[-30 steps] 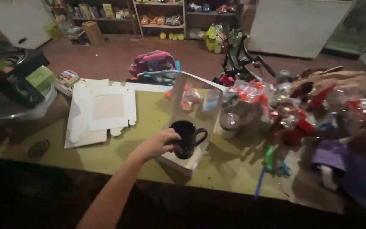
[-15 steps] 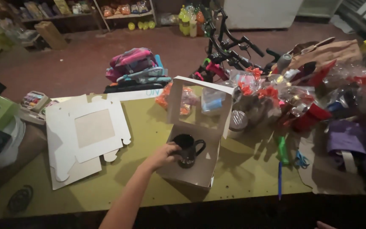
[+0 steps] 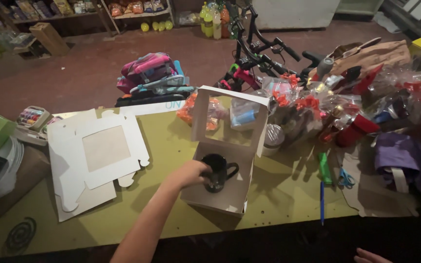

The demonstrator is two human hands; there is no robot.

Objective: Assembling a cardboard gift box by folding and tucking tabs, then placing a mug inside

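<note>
My left hand (image 3: 190, 174) is closed around a black mug (image 3: 220, 171) with its handle pointing right. The mug sits inside an open white cardboard box (image 3: 234, 203) on the yellow-green table (image 3: 278, 195). The box's lid (image 3: 200, 117) stands upright behind the mug and has a clear window in it. Only the fingertips of my right hand (image 3: 368, 255) show at the bottom right edge, away from the box.
Flat unfolded white boxes (image 3: 98, 151) lie left of the open box. Wrapped gifts with red bows (image 3: 327, 107) crowd the right side. A green marker (image 3: 324, 168), a blue pen (image 3: 321, 202) and scissors (image 3: 346, 178) lie nearby. A bicycle (image 3: 254, 48) and bags stand behind the table.
My left hand has kept hold of the mug and lowered it from above the box edge down into the box. The view has tilted and drawn closer.
</note>
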